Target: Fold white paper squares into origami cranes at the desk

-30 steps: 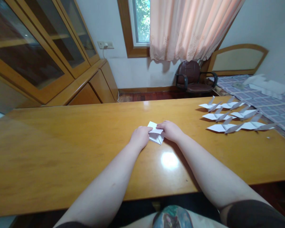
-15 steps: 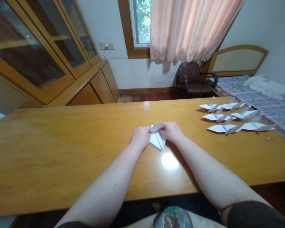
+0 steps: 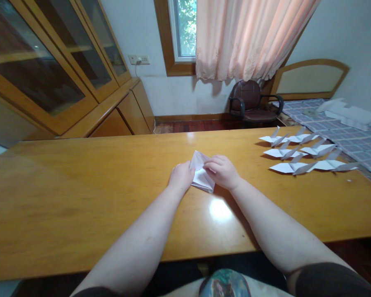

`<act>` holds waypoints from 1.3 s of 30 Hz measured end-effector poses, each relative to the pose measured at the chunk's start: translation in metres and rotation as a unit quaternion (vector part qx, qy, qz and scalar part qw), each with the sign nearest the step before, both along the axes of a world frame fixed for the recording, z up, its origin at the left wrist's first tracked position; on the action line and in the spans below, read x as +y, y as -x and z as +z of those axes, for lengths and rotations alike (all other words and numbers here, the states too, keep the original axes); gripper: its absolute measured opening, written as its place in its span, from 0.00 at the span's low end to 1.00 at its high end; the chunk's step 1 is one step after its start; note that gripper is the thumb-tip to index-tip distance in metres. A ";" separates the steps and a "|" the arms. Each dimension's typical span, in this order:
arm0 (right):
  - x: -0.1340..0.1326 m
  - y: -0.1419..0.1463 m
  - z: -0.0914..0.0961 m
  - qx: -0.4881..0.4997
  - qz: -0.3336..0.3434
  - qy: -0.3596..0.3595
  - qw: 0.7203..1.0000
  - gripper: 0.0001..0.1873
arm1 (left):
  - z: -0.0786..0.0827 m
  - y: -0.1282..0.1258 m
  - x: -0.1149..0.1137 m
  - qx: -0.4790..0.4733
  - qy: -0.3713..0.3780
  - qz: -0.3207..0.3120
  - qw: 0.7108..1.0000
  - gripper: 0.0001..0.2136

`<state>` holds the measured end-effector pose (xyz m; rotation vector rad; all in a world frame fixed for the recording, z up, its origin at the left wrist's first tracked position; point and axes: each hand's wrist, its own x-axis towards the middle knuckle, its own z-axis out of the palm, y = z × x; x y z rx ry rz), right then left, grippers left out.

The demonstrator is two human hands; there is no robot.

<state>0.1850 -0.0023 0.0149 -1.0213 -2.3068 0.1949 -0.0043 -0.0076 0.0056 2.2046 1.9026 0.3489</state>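
A small folded white paper [image 3: 203, 180] is near the middle of the bench [image 3: 80, 198], right between two hands. The left hand [image 3: 181, 178] pinches the paper on its left side. The right hand [image 3: 223, 171] has its fingers closed on the right side, by the fold. The hands do not touch each other. The top of the paper is a pointy flap that opens away from the person, and the bottom part looks flatter. I cannot tell how the thumb of the right hand sits.

Over on the right end of the bench are six white paper birds [image 3: 284, 166], in three rows of two. Past the bench are a brown chair [image 3: 249, 101] and a bed [image 3: 330, 123] with a checked cover.
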 end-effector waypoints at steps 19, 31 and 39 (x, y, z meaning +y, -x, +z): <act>0.012 0.000 -0.016 -0.081 0.046 0.119 0.988 0.15 | -0.008 0.014 0.014 -0.209 0.013 -0.075 0.975 0.19; 0.005 -0.001 -0.006 -0.118 0.055 0.149 0.980 0.29 | -0.009 0.019 0.018 -0.049 -0.001 -0.102 0.994 0.13; 0.000 0.008 -0.009 -0.093 0.030 0.142 0.985 0.27 | -0.008 0.014 0.014 -0.040 -0.006 -0.095 0.995 0.12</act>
